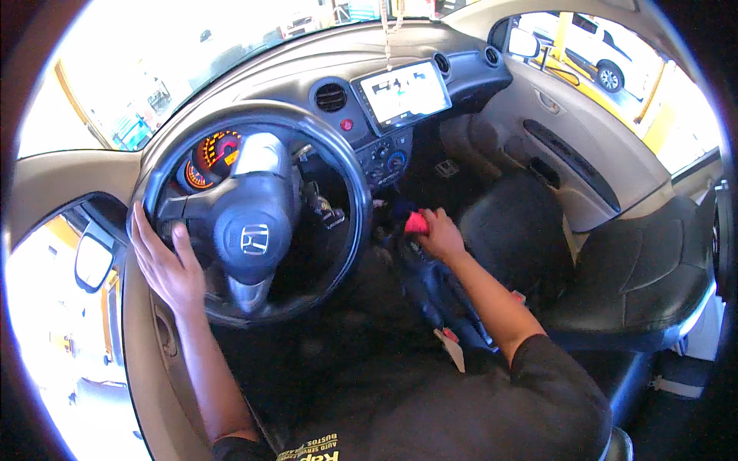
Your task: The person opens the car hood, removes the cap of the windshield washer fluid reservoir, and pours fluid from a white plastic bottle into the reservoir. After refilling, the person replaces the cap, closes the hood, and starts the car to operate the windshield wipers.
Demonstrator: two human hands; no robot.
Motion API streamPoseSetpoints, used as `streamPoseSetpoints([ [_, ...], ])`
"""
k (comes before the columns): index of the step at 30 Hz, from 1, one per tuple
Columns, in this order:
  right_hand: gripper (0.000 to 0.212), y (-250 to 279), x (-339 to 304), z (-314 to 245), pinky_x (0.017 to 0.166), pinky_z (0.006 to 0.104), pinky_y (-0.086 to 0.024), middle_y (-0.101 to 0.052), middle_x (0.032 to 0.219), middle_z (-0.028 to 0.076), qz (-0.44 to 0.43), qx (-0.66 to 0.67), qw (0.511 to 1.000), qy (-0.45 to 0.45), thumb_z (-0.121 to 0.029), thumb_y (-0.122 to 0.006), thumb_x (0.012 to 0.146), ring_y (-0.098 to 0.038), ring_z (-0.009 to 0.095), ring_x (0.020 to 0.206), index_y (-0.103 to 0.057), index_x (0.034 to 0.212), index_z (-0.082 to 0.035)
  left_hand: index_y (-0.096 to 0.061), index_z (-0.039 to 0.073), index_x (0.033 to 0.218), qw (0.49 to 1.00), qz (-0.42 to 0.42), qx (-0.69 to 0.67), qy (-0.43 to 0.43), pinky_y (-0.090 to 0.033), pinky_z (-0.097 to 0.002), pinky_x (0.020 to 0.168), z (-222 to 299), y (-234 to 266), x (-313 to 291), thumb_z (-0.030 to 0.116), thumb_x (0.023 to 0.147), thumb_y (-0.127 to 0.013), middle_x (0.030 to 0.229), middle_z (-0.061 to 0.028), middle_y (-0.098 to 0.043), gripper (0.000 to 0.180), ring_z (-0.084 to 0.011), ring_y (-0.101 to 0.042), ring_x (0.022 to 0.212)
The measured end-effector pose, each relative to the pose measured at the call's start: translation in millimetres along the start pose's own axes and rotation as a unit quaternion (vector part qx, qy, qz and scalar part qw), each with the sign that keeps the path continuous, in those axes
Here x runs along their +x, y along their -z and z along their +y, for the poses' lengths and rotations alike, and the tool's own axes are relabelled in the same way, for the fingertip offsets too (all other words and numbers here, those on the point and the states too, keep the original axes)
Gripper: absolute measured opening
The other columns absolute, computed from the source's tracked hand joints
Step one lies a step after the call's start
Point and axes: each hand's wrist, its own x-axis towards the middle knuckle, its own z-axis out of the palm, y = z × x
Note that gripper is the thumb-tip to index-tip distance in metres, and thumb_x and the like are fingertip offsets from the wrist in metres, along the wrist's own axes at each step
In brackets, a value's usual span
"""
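My left hand rests against the left side of the steering wheel. Its fingers are stretched out along the rim, with the thumb apart on the inner side. Over the centre console, my right hand closes on a bright red, knob-like thing. This stands about where a gear lever would be; its lower part is lost in shadow, and I cannot tell whether it is a knob or a cover. Behind the wheel the instrument dials glow orange. A bunch of keys hangs to the right of the steering column.
A lit touchscreen sits mid-dashboard, above the climate controls. The black passenger seat is to my right, near the beige door panel. Beside the console stands a seat-belt buckle. A white vehicle shows outside the passenger window.
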Motion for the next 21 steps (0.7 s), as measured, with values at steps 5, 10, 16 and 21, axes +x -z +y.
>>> streamPoseSetpoints([
  [5, 0.043, 3.5, 27.5, -3.7, 0.088, 0.0533, -0.057, -0.067, 0.108, 0.019, -0.041, -0.054, 0.998, 0.011, -0.032, -0.081, 0.078, -0.069, 0.044, 0.101, -0.067, 0.113, -0.009, -0.05, 0.002, 0.151, 0.991, 0.058, -0.081, -0.087, -0.023, -0.0623, 0.123, 48.2, -3.6, -102.4, 0.041, 0.106, -0.055, 0.157, -0.025, -0.048, 0.06, -0.0475, -0.036, 0.15],
  [10, 0.039, -2.6, 38.0, -7.8, 0.086, 0.0535, -0.059, -0.07, 0.108, 0.017, -0.006, -0.059, 0.998, 0.006, -0.038, -0.075, 0.083, -0.071, 0.041, 0.1, -0.07, 0.112, -0.011, -0.062, 0.009, 0.138, 0.91, -0.143, -0.309, -0.236, -0.025, -0.0588, 0.123, 153.3, -46.5, -138.9, 0.04, 0.096, -0.066, 0.156, -0.0213, -0.05, 0.053, -0.0421, -0.042, 0.148],
  [16, 0.041, -7.4, 55.2, -17.5, 0.088, 0.053, -0.058, -0.069, 0.11, 0.017, -0.017, -0.057, 0.998, -0.007, -0.037, -0.076, 0.082, -0.071, 0.039, 0.104, -0.071, 0.116, -0.014, -0.067, 0.011, 0.13, 0.927, -0.069, -0.239, -0.281, -0.028, -0.0609, 0.122, 266.3, -121.2, -12.7, 0.031, 0.094, -0.068, 0.148, -0.0126, -0.06, 0.041, -0.0344, -0.046, 0.148],
  [21, 0.038, -9.0, 55.2, -9.2, 0.088, 0.0532, -0.058, -0.07, 0.109, 0.016, -0.005, -0.073, 0.997, -0.001, -0.038, -0.074, 0.083, -0.072, 0.039, 0.102, -0.071, 0.112, -0.013, -0.073, 0.016, 0.117, 0.99, 0.016, -0.051, -0.132, -0.058, -0.051, 0.087, 207.9, -127.1, 145.1, 0.031, 0.098, -0.064, 0.104, -0.0139, -0.077, 0.026, -0.0377, -0.074, 0.099],
])
